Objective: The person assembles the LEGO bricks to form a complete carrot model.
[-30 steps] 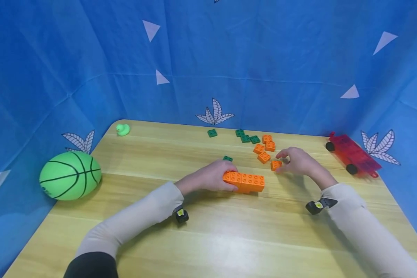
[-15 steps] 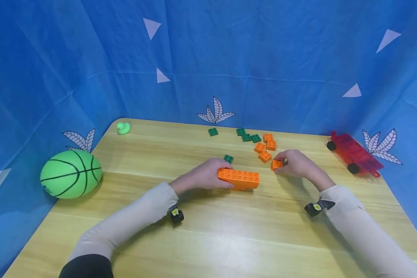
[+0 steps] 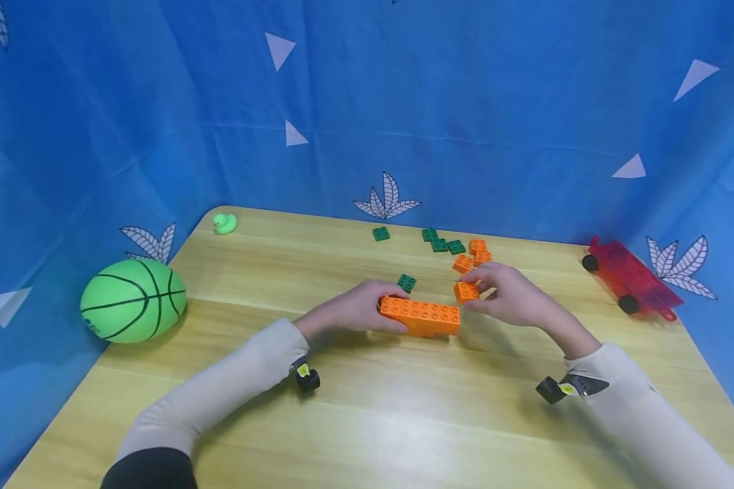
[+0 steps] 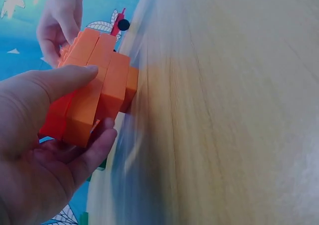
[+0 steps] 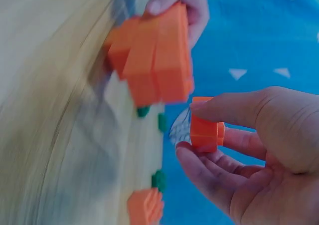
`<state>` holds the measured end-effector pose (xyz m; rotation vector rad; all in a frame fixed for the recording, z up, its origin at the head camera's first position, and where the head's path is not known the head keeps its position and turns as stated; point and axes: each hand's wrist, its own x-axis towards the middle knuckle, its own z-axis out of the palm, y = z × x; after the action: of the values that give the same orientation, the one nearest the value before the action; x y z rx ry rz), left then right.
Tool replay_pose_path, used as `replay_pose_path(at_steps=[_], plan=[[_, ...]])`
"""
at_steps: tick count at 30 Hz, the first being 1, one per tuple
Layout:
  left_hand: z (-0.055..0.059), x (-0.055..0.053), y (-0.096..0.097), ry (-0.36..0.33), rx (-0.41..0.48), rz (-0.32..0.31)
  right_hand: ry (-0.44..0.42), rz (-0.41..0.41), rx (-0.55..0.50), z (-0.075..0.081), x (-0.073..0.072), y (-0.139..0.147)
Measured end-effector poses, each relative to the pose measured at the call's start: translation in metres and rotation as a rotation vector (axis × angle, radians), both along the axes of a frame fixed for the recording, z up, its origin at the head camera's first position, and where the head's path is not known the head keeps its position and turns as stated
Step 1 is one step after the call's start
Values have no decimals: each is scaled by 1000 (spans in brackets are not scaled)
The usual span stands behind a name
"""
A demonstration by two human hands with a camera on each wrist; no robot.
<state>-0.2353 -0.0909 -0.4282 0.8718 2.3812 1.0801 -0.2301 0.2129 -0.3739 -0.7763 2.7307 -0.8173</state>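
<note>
My left hand (image 3: 363, 307) grips one end of a block of joined orange toy bricks (image 3: 428, 320), studs upward, over the middle of the table. In the left wrist view the thumb lies along the side of this block (image 4: 87, 93), which steps narrower toward its underside. Just off the block's right end, my right hand (image 3: 516, 297) pinches a single orange brick (image 3: 466, 292) between thumb and fingers. In the right wrist view a gap shows between this small brick (image 5: 204, 127) and the larger block (image 5: 154, 55).
Loose orange bricks (image 3: 478, 246) lie behind my right hand, with several flat green bricks (image 3: 440, 245) to their left. One green brick (image 3: 406, 282) sits just behind the block. A green ball (image 3: 133, 301) and duck (image 3: 225, 223) stand left, a red toy car (image 3: 633, 280) right.
My right hand has closed on the single orange brick, lifted it and brought it left toward the block. My left hand has shifted slightly left with the block.
</note>
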Motion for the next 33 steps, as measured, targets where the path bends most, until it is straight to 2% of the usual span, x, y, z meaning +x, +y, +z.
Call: replay_pose_path(at_steps=[8, 13, 18, 33], plan=[[-7, 0, -2, -68, 85, 13, 54, 48, -92, 12, 12, -26], [-13, -1, -2, -101, 122, 26, 65, 89, -121, 9, 15, -45], [-15, 1, -1, -124, 143, 24, 128, 109, -104, 2, 18, -61], [-16, 0, -2, -96, 172, 6, 177, 154, -95, -7, 19, -85]])
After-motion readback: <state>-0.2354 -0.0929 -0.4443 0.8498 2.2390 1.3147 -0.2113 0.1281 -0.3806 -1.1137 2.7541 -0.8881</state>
